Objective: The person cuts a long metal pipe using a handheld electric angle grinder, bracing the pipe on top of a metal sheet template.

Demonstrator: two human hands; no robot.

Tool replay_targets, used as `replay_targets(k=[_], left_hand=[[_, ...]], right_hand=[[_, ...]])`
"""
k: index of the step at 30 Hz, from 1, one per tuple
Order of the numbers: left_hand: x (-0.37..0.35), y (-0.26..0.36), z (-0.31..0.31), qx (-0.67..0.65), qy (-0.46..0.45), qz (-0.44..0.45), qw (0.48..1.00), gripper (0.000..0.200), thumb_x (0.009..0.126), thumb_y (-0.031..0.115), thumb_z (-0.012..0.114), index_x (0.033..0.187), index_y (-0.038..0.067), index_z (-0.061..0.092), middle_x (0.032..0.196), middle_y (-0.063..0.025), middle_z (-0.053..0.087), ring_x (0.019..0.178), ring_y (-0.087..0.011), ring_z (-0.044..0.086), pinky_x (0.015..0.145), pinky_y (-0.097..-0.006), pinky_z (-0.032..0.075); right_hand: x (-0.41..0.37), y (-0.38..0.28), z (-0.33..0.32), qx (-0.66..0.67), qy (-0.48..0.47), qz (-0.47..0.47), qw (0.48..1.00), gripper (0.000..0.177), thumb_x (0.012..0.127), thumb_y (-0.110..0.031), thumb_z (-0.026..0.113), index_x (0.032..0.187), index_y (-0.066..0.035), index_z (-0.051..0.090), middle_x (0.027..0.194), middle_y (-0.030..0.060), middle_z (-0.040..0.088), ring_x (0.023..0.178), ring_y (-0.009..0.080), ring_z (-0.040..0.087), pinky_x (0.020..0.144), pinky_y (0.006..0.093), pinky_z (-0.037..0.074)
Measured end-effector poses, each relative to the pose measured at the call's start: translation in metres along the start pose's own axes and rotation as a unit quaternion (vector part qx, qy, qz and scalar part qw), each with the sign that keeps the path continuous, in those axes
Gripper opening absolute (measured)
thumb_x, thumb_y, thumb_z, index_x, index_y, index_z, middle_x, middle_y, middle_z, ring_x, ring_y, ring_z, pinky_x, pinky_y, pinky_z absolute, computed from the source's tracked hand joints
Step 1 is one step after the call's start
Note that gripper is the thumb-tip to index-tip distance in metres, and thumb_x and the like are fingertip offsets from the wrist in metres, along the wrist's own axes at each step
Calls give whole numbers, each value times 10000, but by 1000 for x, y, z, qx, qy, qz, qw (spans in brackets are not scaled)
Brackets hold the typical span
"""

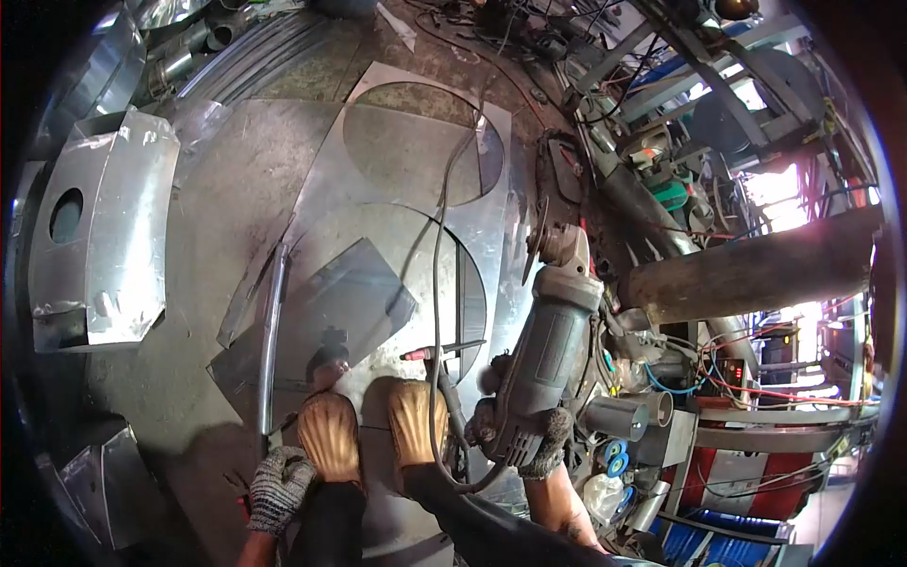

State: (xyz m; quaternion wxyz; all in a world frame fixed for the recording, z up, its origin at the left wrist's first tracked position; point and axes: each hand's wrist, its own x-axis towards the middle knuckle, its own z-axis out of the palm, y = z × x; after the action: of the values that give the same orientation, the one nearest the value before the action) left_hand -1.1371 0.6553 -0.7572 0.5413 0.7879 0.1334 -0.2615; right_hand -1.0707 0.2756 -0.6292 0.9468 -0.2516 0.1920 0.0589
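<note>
An angle grinder (pixel 551 345) is held upright by the gloved right hand (pixel 529 439), its fingers closed around the lower part of the body; the disc (pixel 537 243) is carried at the top, turned to the left and clear of the floor. A long metal bar (pixel 272 350) is gripped near its lower end by the gloved left hand (pixel 282 489), with the fingers curled in. The bar is laid across a dark metal plate (pixel 326 321), and its far end is pointed away from the person. Beyond the plate, a large sheet (pixel 326 194) with round openings is seen on the floor. The sheet is crossed by a black cable (pixel 438 283), looped down past the two brown shoes (pixel 329 437). A folded metal piece (pixel 118 231) is set at the far left, and a thick pipe (pixel 756 269) is seen at the right, among racks and wires.
</note>
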Motion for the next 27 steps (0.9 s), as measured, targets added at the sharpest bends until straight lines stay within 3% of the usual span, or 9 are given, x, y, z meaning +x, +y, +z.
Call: replay_targets(k=[5, 11, 14, 17, 19, 21, 23, 24, 27], left_hand=[[-1, -17, 0, -27, 11, -14, 999, 245, 914, 188, 740, 1100, 36, 691, 1014, -116, 722, 939, -204, 709, 870, -359, 567], [-2, 10, -2, 25, 21, 2, 999, 269, 911, 200, 758, 1116, 36, 698, 1059, -131, 727, 955, -239, 720, 884, -373, 570], [9, 67, 0, 126, 20, 165, 978, 355, 916, 255, 782, 1197, 56, 698, 1103, -138, 737, 991, -263, 728, 911, -380, 574], [14, 151, 28, -30, -60, 172, 983, 561, 905, 318, 815, 1336, 20, 614, 1164, -143, 721, 1073, -234, 712, 952, -350, 565], [26, 192, 62, -273, -115, 172, 939, 708, 885, 332, 849, 1402, -36, 537, 1215, -155, 694, 1159, -210, 673, 978, -331, 556], [38, 208, 80, -55, -89, 220, 970, 750, 824, 340, 905, 1352, -61, 552, 1188, -134, 693, 1155, -214, 663, 966, -342, 556], [41, 226, 86, -81, -40, 129, 988, 722, 778, 344, 935, 1280, -56, 603, 1145, -119, 704, 1075, -214, 688, 932, -347, 569], [38, 239, 84, -301, -27, -9, 953, 697, 761, 350, 942, 1244, -46, 631, 1121, -115, 711, 1030, -216, 702, 914, -350, 575], [52, 192, 81, -504, -26, -33, 863, 593, 775, 263, 892, 1244, -4, 646, 1135, -125, 706, 1020, -265, 701, 940, -410, 581]], right_hand=[[1, 1, 5, 25, -51, 17, 998, 957, 652, -245, 894, 1446, 13, 428, 1251, 214, 585, 904, 375, 720, 739, 504, 659], [-2, 0, -23, -23, -68, 9, 997, 1038, 736, -410, 877, 1536, -14, 346, 1378, 208, 581, 974, 360, 716, 737, 532, 611], [2, -3, -32, -169, -20, 30, 985, 920, 752, -382, 880, 1465, -16, 426, 1279, 191, 631, 980, 324, 715, 763, 489, 602], [11, 0, 5, -476, 101, 23, 873, 592, 751, -173, 887, 1266, -35, 629, 1029, 122, 729, 938, 219, 707, 819, 356, 591], [6, 8, 33, -598, 108, -50, 792, 772, 672, -218, 944, 1319, -49, 558, 1122, 113, 710, 998, 220, 694, 869, 377, 590], [10, 27, 34, -623, 56, -86, 776, 809, 679, -220, 934, 1367, -53, 543, 1189, 153, 695, 1076, 270, 698, 913, 410, 589], [14, 35, 40, -721, -17, -166, 672, 870, 674, -236, 943, 1421, -70, 529, 1278, 206, 664, 1172, 335, 686, 957, 437, 582], [16, 32, 50, -798, -34, -186, 572, 905, 688, -266, 939, 1458, -69, 507, 1304, 219, 645, 1194, 365, 674, 991, 443, 565], [19, 38, 54, -784, -99, -172, 588, 914, 715, -329, 931, 1478, -59, 506, 1314, 227, 636, 1216, 383, 658, 1025, 447, 543]])
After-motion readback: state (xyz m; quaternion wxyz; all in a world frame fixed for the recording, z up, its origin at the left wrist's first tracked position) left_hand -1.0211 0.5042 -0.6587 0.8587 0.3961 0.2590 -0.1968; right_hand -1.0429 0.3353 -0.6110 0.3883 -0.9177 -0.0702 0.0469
